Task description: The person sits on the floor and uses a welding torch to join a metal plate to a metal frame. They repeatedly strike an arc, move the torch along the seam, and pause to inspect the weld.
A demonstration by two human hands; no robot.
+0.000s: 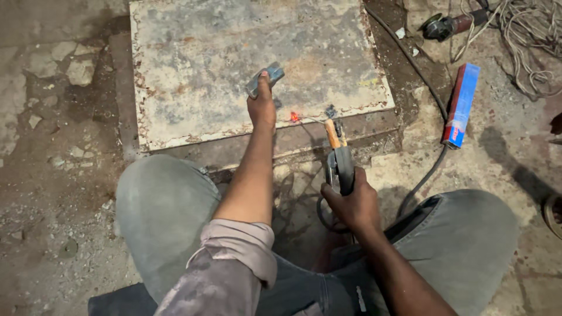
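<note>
Probably a welding workshop: electrode holder [341, 164], rusty steel plate [234, 64], angle grinder [446, 24]

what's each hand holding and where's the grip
The left hand pinches a small grey metal piece by its near end, over the rusty plate. The right hand grips the electrode holder by its handle.

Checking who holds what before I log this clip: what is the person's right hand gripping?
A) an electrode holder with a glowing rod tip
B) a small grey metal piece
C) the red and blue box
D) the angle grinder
A: the right hand grips the electrode holder, its rod tip glowing red by the rusty metal plate; the left hand holds the small grey metal piece.
</note>
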